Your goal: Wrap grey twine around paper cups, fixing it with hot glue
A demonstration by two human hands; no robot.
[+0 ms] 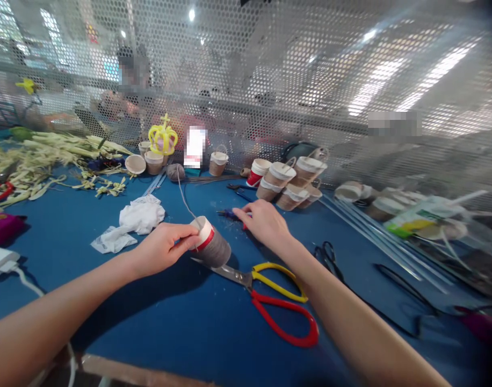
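Note:
My left hand (167, 247) grips the rim of a paper cup (205, 232), tilted, its side wound with grey yarn below a white and red edge. From the cup a strand runs back to a grey yarn ball (175, 172). My right hand (266, 221) is closed around a blue tool with a dark pointed tip, which looks like a glue gun (229, 214); its rear is hidden by my fingers. Beneath the cup lie large scissors (246, 279) with one yellow and one red handle, blades partly covered.
Several yarn-wrapped cups (281, 172) are stacked at the back. Crumpled white tissue (141, 215) lies left of the cup, and dried husks (64, 150) pile up far left. Long clear sticks (375, 236) and black-handled scissors (328, 255) lie right. A perforated metal screen (246, 64) bounds the table.

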